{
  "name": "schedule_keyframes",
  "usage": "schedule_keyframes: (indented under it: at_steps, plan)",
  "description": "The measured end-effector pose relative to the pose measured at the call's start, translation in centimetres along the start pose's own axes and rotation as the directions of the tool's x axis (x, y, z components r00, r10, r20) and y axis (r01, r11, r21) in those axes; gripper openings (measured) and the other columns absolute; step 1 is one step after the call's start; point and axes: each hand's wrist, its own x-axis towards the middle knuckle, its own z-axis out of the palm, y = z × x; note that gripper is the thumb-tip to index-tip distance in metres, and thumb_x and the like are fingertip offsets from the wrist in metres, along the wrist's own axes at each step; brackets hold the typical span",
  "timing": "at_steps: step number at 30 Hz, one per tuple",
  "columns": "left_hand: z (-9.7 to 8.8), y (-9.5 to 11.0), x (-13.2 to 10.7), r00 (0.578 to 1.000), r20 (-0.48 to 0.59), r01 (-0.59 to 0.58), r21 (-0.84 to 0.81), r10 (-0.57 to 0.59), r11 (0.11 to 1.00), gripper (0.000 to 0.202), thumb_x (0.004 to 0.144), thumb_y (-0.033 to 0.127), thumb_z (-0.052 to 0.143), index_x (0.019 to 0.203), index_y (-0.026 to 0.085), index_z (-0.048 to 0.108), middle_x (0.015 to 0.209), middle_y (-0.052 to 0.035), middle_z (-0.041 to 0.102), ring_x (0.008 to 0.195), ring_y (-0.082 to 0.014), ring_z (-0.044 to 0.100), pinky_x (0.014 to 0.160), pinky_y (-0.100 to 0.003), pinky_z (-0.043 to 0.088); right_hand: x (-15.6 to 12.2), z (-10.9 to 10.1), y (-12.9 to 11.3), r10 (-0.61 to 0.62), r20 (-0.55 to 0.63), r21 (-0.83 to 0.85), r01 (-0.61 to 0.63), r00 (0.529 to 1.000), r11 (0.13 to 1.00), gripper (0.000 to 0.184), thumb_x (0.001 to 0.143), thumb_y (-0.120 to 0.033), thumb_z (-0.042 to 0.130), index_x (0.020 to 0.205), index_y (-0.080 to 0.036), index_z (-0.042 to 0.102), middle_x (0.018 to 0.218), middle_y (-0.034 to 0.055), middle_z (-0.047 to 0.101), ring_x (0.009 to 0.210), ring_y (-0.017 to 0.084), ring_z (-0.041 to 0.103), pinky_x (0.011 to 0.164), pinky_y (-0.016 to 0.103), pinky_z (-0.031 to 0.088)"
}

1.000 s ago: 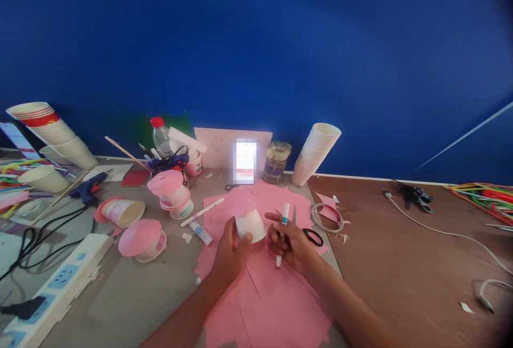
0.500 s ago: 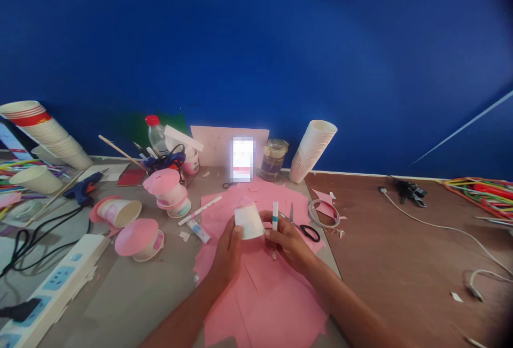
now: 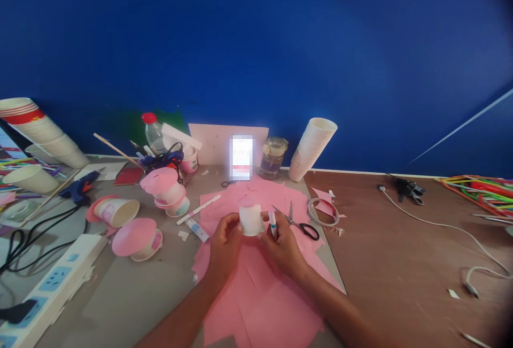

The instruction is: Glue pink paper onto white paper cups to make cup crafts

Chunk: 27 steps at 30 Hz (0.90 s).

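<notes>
A small white paper cup (image 3: pixel 251 219), upside down with a bit of pink paper at its top, is held above the pink paper sheets (image 3: pixel 260 284). My left hand (image 3: pixel 225 241) grips its left side, fingers closed around the lower edge. On the other side my right hand (image 3: pixel 282 244) touches the cup with its fingertips and also holds a white marker (image 3: pixel 273 222) with a teal band, tip hidden. Black-handled scissors (image 3: pixel 302 225) lie just right of this hand. A glue tube (image 3: pixel 197 230) and a white stick-like pen (image 3: pixel 199 209) lie left of the cup.
Pink-decorated cups (image 3: pixel 136 238) stand at left, near a power strip (image 3: pixel 56 289) and a blue glue gun (image 3: pixel 80 187). Behind are a lit phone (image 3: pixel 242 157), a glass jar (image 3: pixel 273 158) and a leaning cup stack (image 3: pixel 313 149). A tape ring (image 3: pixel 324 223) lies at right.
The cup has turned and moved slightly right, its faint printed side no longer facing me. My right hand has shifted closer beneath its edge, and the marker now sits lower and tilted.
</notes>
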Motion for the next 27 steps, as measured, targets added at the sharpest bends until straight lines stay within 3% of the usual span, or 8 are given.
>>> schedule_keyframes:
  at_steps: [3, 7, 11, 16, 20, 24, 27]
  plan:
    - [0.1, -0.2, 0.0, 1.0, 0.01, -0.023, -0.003, 0.023, 1.0, 0.028, 0.077, 0.026, 0.059, 0.104, 0.019, 0.057, 0.109, -0.0071, 0.06, 0.105, -0.0208, 0.054, 0.092, -0.034, 0.04, -0.1, 0.2, 0.4, -0.082, -0.023, -0.022, 0.081, 0.996, 0.996, 0.033, 0.07, -0.015, 0.059, 0.101, -0.024, 0.058, 0.09, 0.0034, 0.052, 0.068, 0.015, 0.046, 0.06, 0.027, 0.036]
    - [0.2, -0.3, 0.0, 0.998, 0.05, -0.035, 0.043, 0.033, 0.998, 0.039, 0.072, 0.021, 0.062, 0.111, 0.021, 0.056, 0.117, -0.0069, 0.056, 0.114, -0.0224, 0.049, 0.097, -0.035, 0.038, -0.3, 0.2, 0.1, -0.111, 0.041, -0.042, 0.113, 0.993, 0.993, 0.032, 0.074, -0.016, 0.056, 0.105, -0.022, 0.057, 0.098, 0.0063, 0.053, 0.07, 0.015, 0.048, 0.057, 0.026, 0.038]
    - [0.1, -0.7, 0.0, 0.991, 0.092, -0.122, 0.269, 0.1, 0.955, 0.048, 0.073, 0.022, 0.059, 0.12, 0.023, 0.05, 0.124, -0.0078, 0.052, 0.12, -0.0241, 0.045, 0.1, -0.041, 0.037, -0.4, 0.1, -0.8, -0.139, 0.116, -0.114, 0.152, 0.983, 0.982, 0.033, 0.076, -0.015, 0.051, 0.109, -0.019, 0.053, 0.101, 0.0078, 0.052, 0.064, 0.012, 0.047, 0.055, 0.025, 0.039]
    - [-0.3, -2.1, -0.2, 0.971, 0.04, -0.228, 0.432, 0.234, 0.872, 0.056, 0.075, 0.014, 0.051, 0.13, 0.02, 0.039, 0.135, -0.0118, 0.041, 0.129, -0.0248, 0.036, 0.107, -0.044, 0.03, -0.3, -0.2, -1.1, -0.157, 0.071, -0.097, 0.164, 0.985, 0.982, 0.022, 0.077, -0.017, 0.049, 0.097, -0.019, 0.055, 0.09, 0.0042, 0.054, 0.06, 0.011, 0.043, 0.053, 0.024, 0.036]
    - [-0.5, -2.1, -0.5, 0.961, 0.02, -0.257, 0.424, 0.275, 0.869, 0.056, 0.074, 0.009, 0.047, 0.129, 0.02, 0.038, 0.134, -0.0111, 0.038, 0.129, -0.0239, 0.034, 0.108, -0.044, 0.027, -0.3, -0.4, -0.5, -0.077, 0.044, 0.196, 0.067, 0.996, 0.978, 0.014, 0.079, -0.025, 0.051, 0.092, -0.02, 0.056, 0.075, -0.0012, 0.05, 0.057, 0.01, 0.041, 0.052, 0.024, 0.034]
    - [-0.6, -1.4, -0.7, 0.938, -0.045, -0.303, 0.374, 0.344, 0.877, 0.049, 0.075, 0.014, 0.052, 0.122, 0.021, 0.041, 0.127, -0.0101, 0.04, 0.126, -0.0246, 0.035, 0.107, -0.044, 0.027, 0.0, -0.5, -0.1, -0.011, 0.035, 0.573, -0.011, 0.999, 0.819, 0.012, 0.08, -0.029, 0.054, 0.085, -0.019, 0.059, 0.064, -0.003, 0.047, 0.054, 0.01, 0.043, 0.052, 0.024, 0.034]
    - [-0.9, -1.3, -0.8, 0.919, -0.108, -0.332, 0.305, 0.378, 0.893, 0.047, 0.076, 0.017, 0.053, 0.121, 0.021, 0.04, 0.121, -0.0097, 0.04, 0.121, -0.0249, 0.037, 0.104, -0.045, 0.029, 0.6, -0.8, -0.3, 0.053, 0.024, 0.718, -0.054, 0.998, 0.694, 0.013, 0.078, -0.031, 0.057, 0.078, -0.019, 0.062, 0.066, -0.0017, 0.05, 0.051, 0.009, 0.043, 0.05, 0.025, 0.034]
